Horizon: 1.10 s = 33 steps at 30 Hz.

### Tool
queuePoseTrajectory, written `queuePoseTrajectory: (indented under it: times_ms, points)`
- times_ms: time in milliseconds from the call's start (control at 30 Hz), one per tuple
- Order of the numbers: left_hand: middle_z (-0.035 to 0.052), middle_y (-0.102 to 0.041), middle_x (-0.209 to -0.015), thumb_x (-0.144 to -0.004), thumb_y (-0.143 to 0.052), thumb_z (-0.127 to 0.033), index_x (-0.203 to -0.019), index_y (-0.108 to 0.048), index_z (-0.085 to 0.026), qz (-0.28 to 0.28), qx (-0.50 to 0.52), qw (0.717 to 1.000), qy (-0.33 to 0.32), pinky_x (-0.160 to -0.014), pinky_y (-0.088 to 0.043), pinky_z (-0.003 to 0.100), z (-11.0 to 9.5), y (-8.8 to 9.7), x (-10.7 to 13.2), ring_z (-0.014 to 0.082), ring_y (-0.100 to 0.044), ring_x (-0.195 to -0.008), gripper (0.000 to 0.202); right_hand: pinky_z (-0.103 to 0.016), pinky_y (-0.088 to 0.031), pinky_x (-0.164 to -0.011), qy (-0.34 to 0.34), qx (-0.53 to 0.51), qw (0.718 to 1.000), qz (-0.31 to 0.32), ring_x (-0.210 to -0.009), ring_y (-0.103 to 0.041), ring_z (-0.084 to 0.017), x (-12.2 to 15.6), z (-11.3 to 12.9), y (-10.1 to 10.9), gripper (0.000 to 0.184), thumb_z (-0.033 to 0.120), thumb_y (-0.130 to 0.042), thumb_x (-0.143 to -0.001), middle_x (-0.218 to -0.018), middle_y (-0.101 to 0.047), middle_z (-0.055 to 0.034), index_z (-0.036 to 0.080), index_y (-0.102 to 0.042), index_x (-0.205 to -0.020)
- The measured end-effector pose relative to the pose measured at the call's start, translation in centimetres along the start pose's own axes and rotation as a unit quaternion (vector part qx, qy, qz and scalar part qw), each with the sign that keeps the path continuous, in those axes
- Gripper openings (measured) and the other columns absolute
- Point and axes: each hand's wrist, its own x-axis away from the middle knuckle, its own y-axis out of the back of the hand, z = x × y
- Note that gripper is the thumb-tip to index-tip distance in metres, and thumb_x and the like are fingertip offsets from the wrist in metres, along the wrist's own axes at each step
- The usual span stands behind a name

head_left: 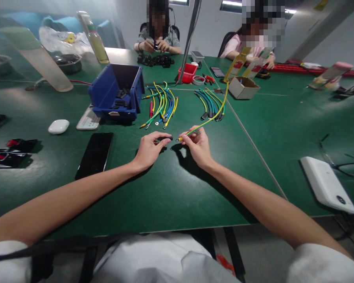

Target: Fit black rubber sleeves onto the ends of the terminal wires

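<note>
My left hand (149, 151) pinches a small black sleeve (164, 138) between thumb and fingers. Opposite it, my right hand (200, 148) grips a yellow-green cable (214, 118) close to its ring terminal (177, 140). The terminal points at the sleeve, with a small gap between them. From my right hand the cable's long end curves up and away. Beyond my hands lies a loose pile of yellow, green and blue cables (165, 104) with ring terminals. To its right, a second bunch of cables (211, 105) has black sleeves on the near ends.
A blue bin (113, 113) with black pieces stands behind my left hand. A black phone (94, 155) lies near my left forearm, a white power bank (327, 184) at the right. A metal pole (188, 43) rises mid-table. Two people sit across, near bottles and a cardboard box (242, 89).
</note>
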Motion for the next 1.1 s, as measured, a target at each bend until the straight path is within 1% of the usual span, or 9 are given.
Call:
queuePoseTrajectory:
  times_ms: [100, 200, 400, 600, 833, 1100]
  points:
    - [0.0058, -0.066, -0.101, -0.085, -0.065, -0.034, -0.097, -0.075, -0.020, -0.014, -0.014, 1.000, -0.021, -0.062, -0.048, 0.023, -0.10, 0.02, 0.01, 0.0128, -0.061, -0.078, 0.021, -0.029, -0.052, -0.075, 0.000, -0.014, 1.000, -0.014, -0.078, -0.064, -0.013, 0.08, 0.26, -0.10, 0.035, 0.033, -0.070, -0.077, -0.086, -0.068, 0.0009, 0.027, -0.040, -0.092]
    - [0.0045, -0.063, -0.096, -0.084, -0.067, -0.032, -0.095, -0.076, -0.021, -0.028, -0.021, 0.999, -0.030, -0.062, -0.046, 0.023, -0.09, -0.01, 0.00, 0.0123, -0.059, -0.077, 0.018, -0.030, -0.052, -0.077, -0.006, -0.025, 0.999, -0.023, -0.080, -0.066, -0.013, 0.07, 0.39, -0.10, 0.036, 0.034, -0.072, -0.075, -0.085, -0.070, 0.0006, 0.026, -0.041, -0.090]
    - [0.0046, -0.068, -0.095, -0.086, -0.065, -0.030, -0.096, -0.075, -0.020, -0.020, -0.007, 0.999, -0.046, -0.066, -0.045, 0.026, -0.11, -0.08, -0.06, 0.0140, -0.060, -0.079, 0.017, -0.027, -0.051, -0.068, 0.002, -0.057, 0.997, -0.058, -0.075, -0.066, -0.013, 0.09, -0.06, -0.10, 0.037, 0.031, -0.078, -0.070, -0.081, -0.069, 0.0023, 0.024, -0.047, -0.089]
    - [0.0054, -0.071, -0.097, -0.085, -0.066, -0.034, -0.102, -0.073, -0.020, -0.019, -0.006, 0.999, -0.029, -0.062, -0.044, 0.025, -0.11, -0.07, 0.02, 0.0141, -0.060, -0.075, 0.023, -0.027, -0.053, -0.068, -0.013, -0.086, 0.993, -0.073, -0.073, -0.065, -0.012, 0.26, -0.39, -0.12, 0.034, 0.030, -0.079, -0.069, -0.082, -0.066, 0.0042, 0.024, -0.051, -0.088]
    - [0.0048, -0.072, -0.092, -0.084, -0.066, -0.037, -0.103, -0.073, -0.018, -0.018, 0.000, 1.000, -0.009, -0.056, -0.041, 0.024, -0.25, -0.15, 0.10, 0.0110, -0.053, -0.061, 0.028, -0.026, -0.053, -0.067, -0.032, -0.110, 0.990, -0.080, -0.077, -0.067, -0.013, 0.11, -0.54, 0.14, 0.036, 0.030, -0.081, -0.067, -0.082, -0.068, 0.0034, 0.024, -0.052, -0.087]
    - [0.0035, -0.072, -0.090, -0.084, -0.066, -0.038, -0.100, -0.073, -0.018, -0.022, 0.016, 1.000, -0.008, -0.054, -0.039, 0.024, -0.08, -0.23, 0.13, 0.0102, -0.052, -0.059, 0.027, -0.026, -0.053, -0.066, -0.051, -0.136, 0.986, -0.078, -0.077, -0.068, -0.014, 0.51, -0.17, -0.23, 0.035, 0.027, -0.082, -0.065, -0.080, -0.069, 0.0033, 0.024, -0.054, -0.084]
